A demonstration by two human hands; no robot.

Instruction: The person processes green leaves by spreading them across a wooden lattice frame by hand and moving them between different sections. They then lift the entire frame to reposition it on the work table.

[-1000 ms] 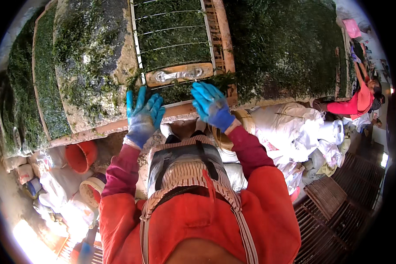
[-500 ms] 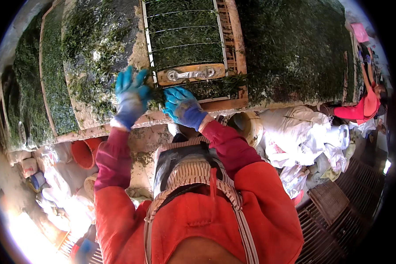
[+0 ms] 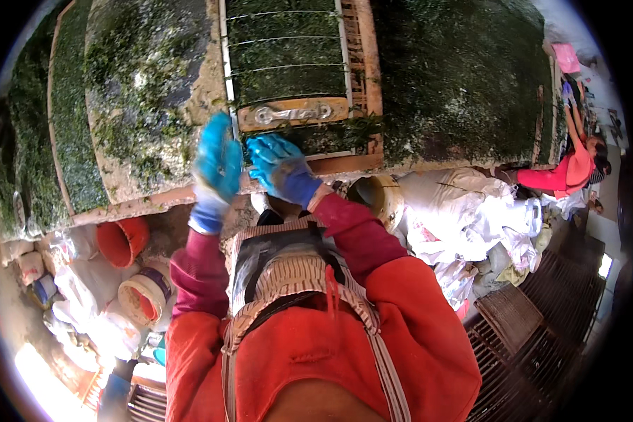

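Note:
Both my hands wear blue gloves. My left hand [image 3: 219, 165] is raised by the near left corner of a framed rack, its fingers stretched out and close together. Beside it, my right hand [image 3: 280, 166] lies palm down at the same corner, fingers extended over the near edge. A little dark green leafy weed shows between the hands. The rack [image 3: 226, 74] has pale side strips and thin cross wires over a layer of green weed [image 3: 288, 53]. At its near end is a wooden bar [image 3: 293, 111] with a metal handle. What lies under my right fingers is hidden.
Weed-covered surfaces spread left [image 3: 144, 84] and right [image 3: 464, 84] along the table. Below its front edge [image 3: 148, 205] stand a red bucket [image 3: 122, 243], a white bucket [image 3: 146, 294] and white sacks [image 3: 464, 204]. Dark slatted racks [image 3: 513, 316] lie lower right. Another person [image 3: 570, 169] works at far right.
My left hand has moved right, closer to my right hand, and its spread fingers have come together. My right hand stays by the rack's corner. The whole view has shifted slightly.

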